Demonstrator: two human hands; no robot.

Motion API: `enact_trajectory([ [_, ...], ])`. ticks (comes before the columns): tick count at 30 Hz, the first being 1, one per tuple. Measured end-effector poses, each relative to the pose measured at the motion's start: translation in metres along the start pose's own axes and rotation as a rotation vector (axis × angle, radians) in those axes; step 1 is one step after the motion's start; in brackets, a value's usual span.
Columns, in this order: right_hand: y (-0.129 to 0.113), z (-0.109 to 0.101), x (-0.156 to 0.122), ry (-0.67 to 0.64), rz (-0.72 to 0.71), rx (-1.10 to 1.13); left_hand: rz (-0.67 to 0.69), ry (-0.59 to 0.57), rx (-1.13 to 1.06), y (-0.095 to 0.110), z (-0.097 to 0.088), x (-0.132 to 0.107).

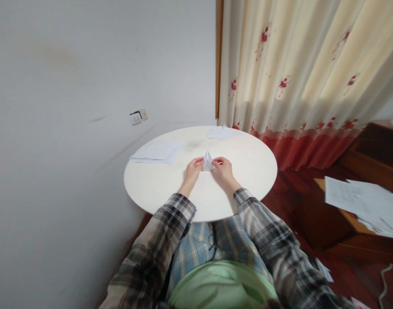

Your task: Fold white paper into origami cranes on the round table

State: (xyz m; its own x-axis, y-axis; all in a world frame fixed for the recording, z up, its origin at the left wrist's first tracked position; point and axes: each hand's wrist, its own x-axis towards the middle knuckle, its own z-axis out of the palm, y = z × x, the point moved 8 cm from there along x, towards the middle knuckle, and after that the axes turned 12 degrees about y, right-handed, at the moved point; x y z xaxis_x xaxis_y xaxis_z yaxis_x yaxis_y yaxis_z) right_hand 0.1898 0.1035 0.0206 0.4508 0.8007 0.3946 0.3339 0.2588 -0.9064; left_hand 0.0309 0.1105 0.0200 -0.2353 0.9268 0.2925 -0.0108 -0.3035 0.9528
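Over the middle of a round white table [170, 189], a small piece of folded white paper [207, 161] points upward with a sharp tip. My left hand [194, 170] pinches its left edge between thumb and fingers. On the opposite edge, my right hand [224, 168] grips it the same way. The folded paper shows a crease down its centre, and its lower edge faces me. Both forearms, in plaid sleeves, reach in over the table's front edge.
A stack of white sheets [156, 152] lies at the table's left. Crumpled or folded papers [221, 132] sit at its far edge. The wall [87, 77] borders the table on the left; a floral curtain [296, 77] hangs behind. Loose papers [364, 204] top a wooden surface at right.
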Motion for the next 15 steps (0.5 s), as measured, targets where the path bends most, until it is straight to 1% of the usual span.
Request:
enact_trajectory([
  [6, 0.000, 0.000, 0.000, 0.003, -0.008, 0.004, 0.018, 0.041, 0.027, -0.004, -0.005, 0.003],
  [10, 0.001, 0.001, 0.001, -0.007, -0.019, -0.010, 0.007, 0.025, 0.021, -0.009, -0.005, 0.004],
  [15, 0.004, 0.006, 0.000, -0.058, -0.018, -0.052, -0.032, -0.009, 0.006, -0.017, -0.002, 0.005],
])
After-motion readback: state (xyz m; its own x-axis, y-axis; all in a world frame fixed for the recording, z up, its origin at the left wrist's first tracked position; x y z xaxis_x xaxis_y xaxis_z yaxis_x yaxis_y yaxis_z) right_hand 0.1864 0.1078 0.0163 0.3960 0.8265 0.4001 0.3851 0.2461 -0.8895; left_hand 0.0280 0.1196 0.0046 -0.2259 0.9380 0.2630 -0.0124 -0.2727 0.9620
